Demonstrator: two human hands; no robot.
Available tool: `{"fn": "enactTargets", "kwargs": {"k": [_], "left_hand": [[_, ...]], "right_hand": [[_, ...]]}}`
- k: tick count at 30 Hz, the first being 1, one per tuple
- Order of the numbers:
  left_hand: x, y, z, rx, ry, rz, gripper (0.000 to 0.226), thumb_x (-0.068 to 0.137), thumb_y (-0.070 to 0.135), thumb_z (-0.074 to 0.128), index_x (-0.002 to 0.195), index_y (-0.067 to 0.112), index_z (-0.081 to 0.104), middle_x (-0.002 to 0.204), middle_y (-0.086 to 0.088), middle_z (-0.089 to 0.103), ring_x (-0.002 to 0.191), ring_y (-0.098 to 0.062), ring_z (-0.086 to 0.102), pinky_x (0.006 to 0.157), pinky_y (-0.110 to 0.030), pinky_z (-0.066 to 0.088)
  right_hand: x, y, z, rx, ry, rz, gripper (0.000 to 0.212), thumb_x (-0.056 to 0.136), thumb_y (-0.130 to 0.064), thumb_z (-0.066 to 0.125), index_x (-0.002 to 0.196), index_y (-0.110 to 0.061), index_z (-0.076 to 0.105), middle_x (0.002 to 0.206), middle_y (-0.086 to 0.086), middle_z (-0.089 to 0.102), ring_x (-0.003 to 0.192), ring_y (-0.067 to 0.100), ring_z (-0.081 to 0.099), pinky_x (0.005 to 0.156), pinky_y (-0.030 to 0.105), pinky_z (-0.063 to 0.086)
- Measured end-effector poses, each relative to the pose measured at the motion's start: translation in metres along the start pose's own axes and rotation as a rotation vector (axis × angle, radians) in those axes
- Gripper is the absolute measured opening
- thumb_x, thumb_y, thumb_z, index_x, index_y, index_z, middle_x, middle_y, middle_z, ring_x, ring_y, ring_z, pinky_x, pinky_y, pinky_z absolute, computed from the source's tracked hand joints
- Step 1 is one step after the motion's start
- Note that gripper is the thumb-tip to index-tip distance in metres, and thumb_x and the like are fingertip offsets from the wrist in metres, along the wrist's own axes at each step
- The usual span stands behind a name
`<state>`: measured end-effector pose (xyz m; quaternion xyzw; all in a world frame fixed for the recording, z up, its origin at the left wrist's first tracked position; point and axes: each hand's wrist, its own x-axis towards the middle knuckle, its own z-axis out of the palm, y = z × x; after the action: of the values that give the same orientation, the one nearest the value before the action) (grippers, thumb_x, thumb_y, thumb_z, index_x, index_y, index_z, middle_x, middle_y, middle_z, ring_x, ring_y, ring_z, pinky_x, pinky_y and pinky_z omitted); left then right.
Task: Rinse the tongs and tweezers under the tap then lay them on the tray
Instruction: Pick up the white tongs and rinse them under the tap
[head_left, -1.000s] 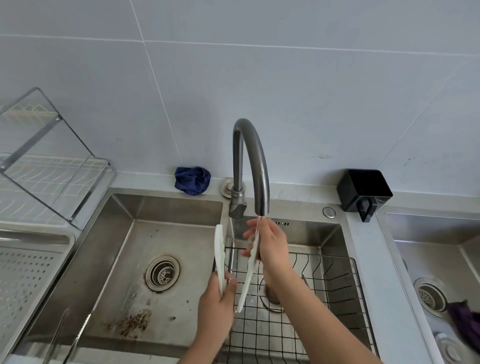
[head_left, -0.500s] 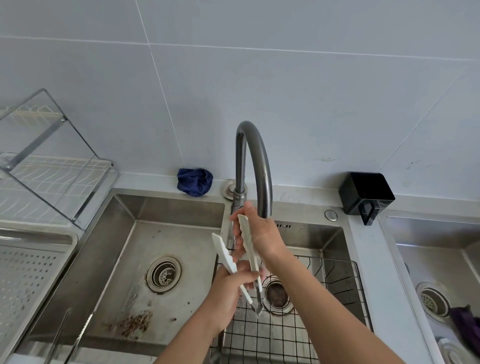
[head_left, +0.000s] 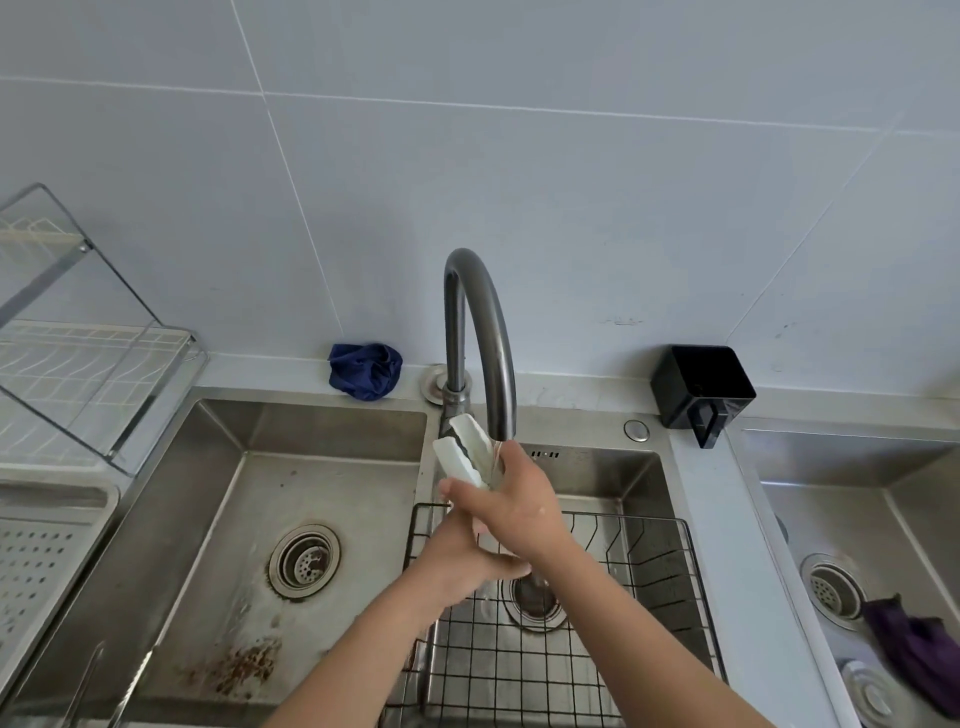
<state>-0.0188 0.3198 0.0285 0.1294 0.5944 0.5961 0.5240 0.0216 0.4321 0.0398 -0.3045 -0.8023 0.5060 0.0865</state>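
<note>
White tongs (head_left: 464, 453) stick up beside the spout of the grey tap (head_left: 491, 332), their two arms close together. A thin stream of water falls from the spout onto my right hand (head_left: 517, 506), which grips the tongs at their middle. Just below it, my left hand (head_left: 465, 558) holds the tongs' lower part, which is hidden by both hands. A perforated tray (head_left: 36, 566) lies at the far left. Thin metal tweezers (head_left: 85, 686) lean in the left sink's front corner.
A black wire basket (head_left: 654, 566) sits in the middle sink under my hands. A dish rack (head_left: 93, 374) stands at the left. A blue cloth (head_left: 366, 370) and a black holder (head_left: 701, 387) are on the back ledge. A purple cloth (head_left: 914, 649) lies in the right sink.
The tongs' arms were spread apart and are now pressed together. My hands have closed over each other and shifted the tongs so their ends point up beside the spout.
</note>
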Motion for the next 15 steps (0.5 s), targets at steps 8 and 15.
{"fn": "enactTargets", "kwargs": {"k": [8, 15], "left_hand": [[0.006, 0.022, -0.016, -0.423, 0.244, 0.208, 0.044, 0.090, 0.035, 0.070, 0.130, 0.020, 0.061, 0.119, -0.015, 0.072, 0.100, -0.024, 0.071, 0.075, -0.038, 0.059], [0.004, 0.031, -0.030, -0.520, 0.629, 0.261, 0.017, 0.098, 0.023, 0.061, 0.106, 0.008, 0.065, 0.099, -0.020, 0.076, 0.088, -0.034, 0.076, 0.067, -0.045, 0.062]], "right_hand": [[0.005, 0.008, 0.000, -0.358, 0.046, -0.317, 0.034, 0.088, -0.040, 0.071, 0.117, -0.024, 0.068, 0.088, -0.014, 0.047, 0.089, 0.015, 0.054, 0.065, 0.024, 0.040], [0.008, 0.005, -0.013, -0.708, 0.012, -0.472, 0.069, 0.087, -0.073, 0.057, 0.138, -0.027, 0.056, 0.107, -0.002, 0.069, 0.093, 0.021, 0.067, 0.071, 0.034, 0.051]]}}
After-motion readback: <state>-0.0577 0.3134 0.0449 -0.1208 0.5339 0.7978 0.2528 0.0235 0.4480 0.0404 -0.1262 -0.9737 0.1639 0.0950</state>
